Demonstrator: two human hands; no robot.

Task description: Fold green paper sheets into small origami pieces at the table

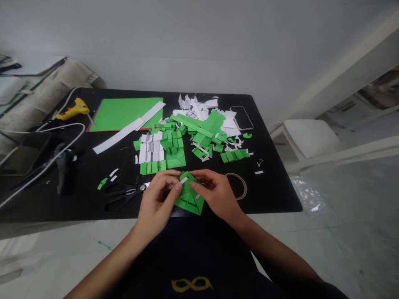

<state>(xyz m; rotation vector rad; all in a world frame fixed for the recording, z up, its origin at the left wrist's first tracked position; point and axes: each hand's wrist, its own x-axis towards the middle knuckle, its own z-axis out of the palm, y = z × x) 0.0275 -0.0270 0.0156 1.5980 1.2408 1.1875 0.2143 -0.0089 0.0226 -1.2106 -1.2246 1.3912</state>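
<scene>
Close to the table's front edge, a folded green paper piece [188, 198] with small white strips on it is held between both hands. My left hand [160, 197] grips its left side, the thumb lying by a white paper strip [184, 180]. On the opposite side my right hand [216, 192] pinches the paper, thumb on top and fingers behind. Just left of my left hand lie black-handled scissors [120, 195], their blades partly hidden by the hand. Beyond the hands are folded white paper pieces [151, 147] and folded green paper pieces [174, 149].
Green and white paper scraps [202, 128] are heaped at the back. A white paper strip [124, 135] crosses a stack of green sheets [121, 110]. A yellow glue gun [74, 110] and white cable [46, 170] lie left. A tape ring [245, 187] sits right of my right hand.
</scene>
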